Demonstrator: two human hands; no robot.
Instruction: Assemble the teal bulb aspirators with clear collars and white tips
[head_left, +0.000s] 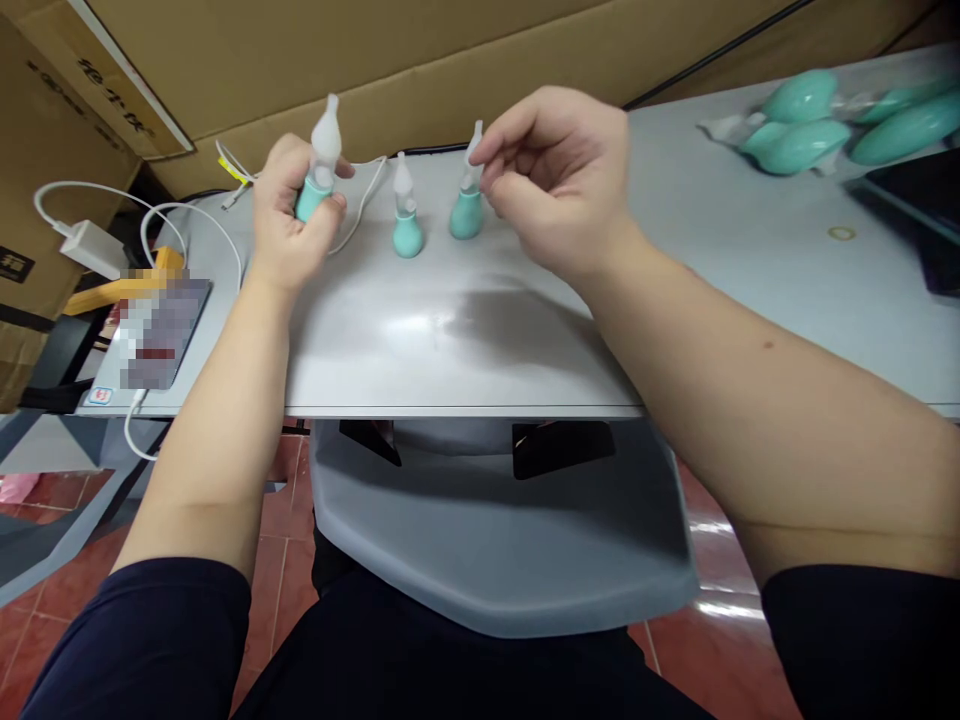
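Note:
My left hand (289, 205) is closed around a nasal aspirator (325, 140) with a teal bulb and a whitish nozzle pointing up. A second nasal aspirator (407, 232) stands upright on the grey table, between my hands. Farther right, a third nasal aspirator (466, 213) leans slightly to the right. The thumb and forefinger of my right hand (566, 170) are pinched at its nozzle; the other fingers are curled. Whether its bulb rests on the table is hard to tell.
Several teal bulb aspirators (806, 145) lie at the back right, beside a dark object (915, 210). A small ring (841, 233) lies nearby. On the left are a phone (169, 335), a white charger (94, 248) and cables. Cardboard (420, 60) stands behind the table; a grey chair (495, 550) is in front.

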